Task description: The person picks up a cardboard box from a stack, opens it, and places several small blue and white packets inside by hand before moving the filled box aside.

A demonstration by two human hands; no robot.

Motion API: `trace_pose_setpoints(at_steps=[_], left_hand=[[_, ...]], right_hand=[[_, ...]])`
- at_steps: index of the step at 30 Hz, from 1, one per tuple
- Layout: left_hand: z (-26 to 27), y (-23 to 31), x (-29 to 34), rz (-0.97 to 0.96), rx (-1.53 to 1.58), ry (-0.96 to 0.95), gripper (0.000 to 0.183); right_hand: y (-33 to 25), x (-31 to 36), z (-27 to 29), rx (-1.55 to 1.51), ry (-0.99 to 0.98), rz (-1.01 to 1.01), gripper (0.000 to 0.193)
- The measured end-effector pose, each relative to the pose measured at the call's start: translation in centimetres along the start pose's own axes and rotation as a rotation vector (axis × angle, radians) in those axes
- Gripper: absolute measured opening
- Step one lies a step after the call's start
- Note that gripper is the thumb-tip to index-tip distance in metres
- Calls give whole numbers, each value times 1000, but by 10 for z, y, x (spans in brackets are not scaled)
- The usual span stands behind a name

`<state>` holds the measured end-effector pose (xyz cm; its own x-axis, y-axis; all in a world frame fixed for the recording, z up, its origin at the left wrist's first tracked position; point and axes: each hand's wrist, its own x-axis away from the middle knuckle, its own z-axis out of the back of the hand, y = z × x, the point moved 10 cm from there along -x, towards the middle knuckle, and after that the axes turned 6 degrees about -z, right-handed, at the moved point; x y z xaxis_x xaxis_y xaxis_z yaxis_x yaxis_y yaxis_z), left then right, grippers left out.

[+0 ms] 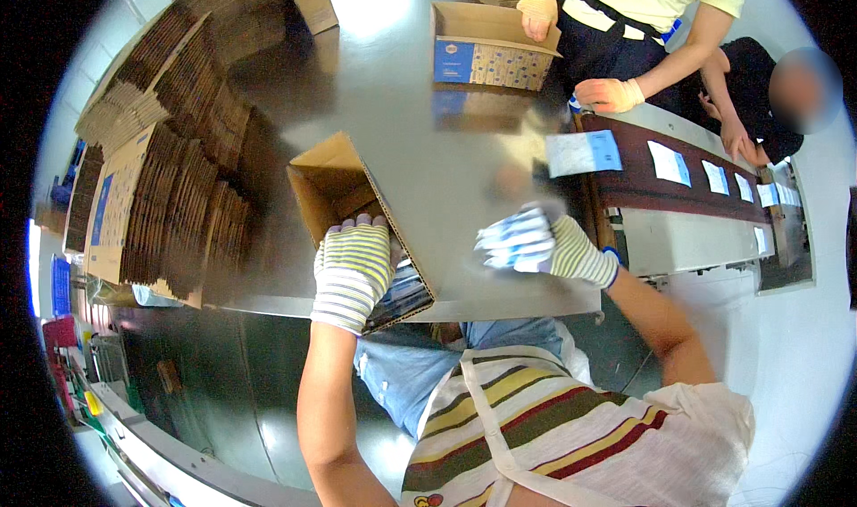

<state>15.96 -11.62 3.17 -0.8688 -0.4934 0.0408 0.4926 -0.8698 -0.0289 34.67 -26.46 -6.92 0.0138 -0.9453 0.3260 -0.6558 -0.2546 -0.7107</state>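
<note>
My right hand (571, 246), in a striped knit glove, is closed on a stack of white and blue packets (522, 239); both are smeared by motion above the table's right part. My left hand (354, 264), gloved alike, reaches into an open cardboard box (332, 178). Its fingers lie stretched side by side over the inside, and its palm side is hidden. Beside that hand, blue and white packets (403, 293) fill the near end of the box. The box stands slantwise close to the table's front edge.
Stacks of flattened cartons (170, 212) line the table's left. A conveyor belt (634, 190) at right carries several packets, one packet (583, 153) overhanging its end. Across the table, a person in orange-tinted gloves (611, 95) stands by another open box (491, 47). Another person sits beside the belt.
</note>
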Motion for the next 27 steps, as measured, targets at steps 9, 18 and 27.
trace_pose_setpoints(at_steps=[9, 18, 27], left_hand=[[1, -1, -2, 43, 19, -102, 38], [-9, 1, -7, 24, 100, -120, 42], [18, 6, 0, -1, 111, 4, 39]], right_hand=[[-47, 42, -84, 1666, 352, 1207, 23], [-78, -14, -199, 1578, 223, 1274, 35], [-72, -118, -268, 1037, -356, 741, 29]])
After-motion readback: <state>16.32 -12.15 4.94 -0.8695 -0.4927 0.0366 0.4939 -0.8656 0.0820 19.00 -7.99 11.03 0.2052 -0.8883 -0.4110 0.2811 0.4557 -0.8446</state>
